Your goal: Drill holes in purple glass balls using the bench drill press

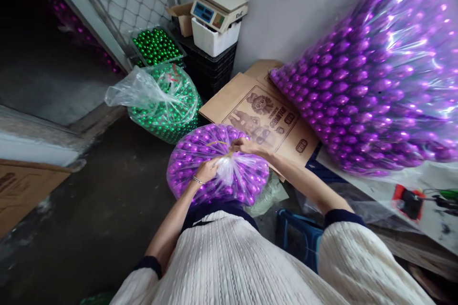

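Note:
In front of my body stands a clear plastic bag (186,162) full of shiny purple balls, its mouth gathered together at the top. A thin yellow tie (217,143) lies at the gathered neck, one end sticking out to the left. My left hand (208,170), with a bracelet on the wrist, is closed on the bag's neck from the near left side. On the right of the neck, my right hand (246,145) is closed, its fingertips pinching at the yellow tie. The exact grip of the fingertips is too small to make out.
A bag of green balls (164,109) stands beyond, near a tray of green balls (157,45). Behind are stacked black crates (214,74) and a scale (218,7). Flattened cardboard (257,114), a large purple-ball bag (368,71) and a blue stool (298,233) are to the right.

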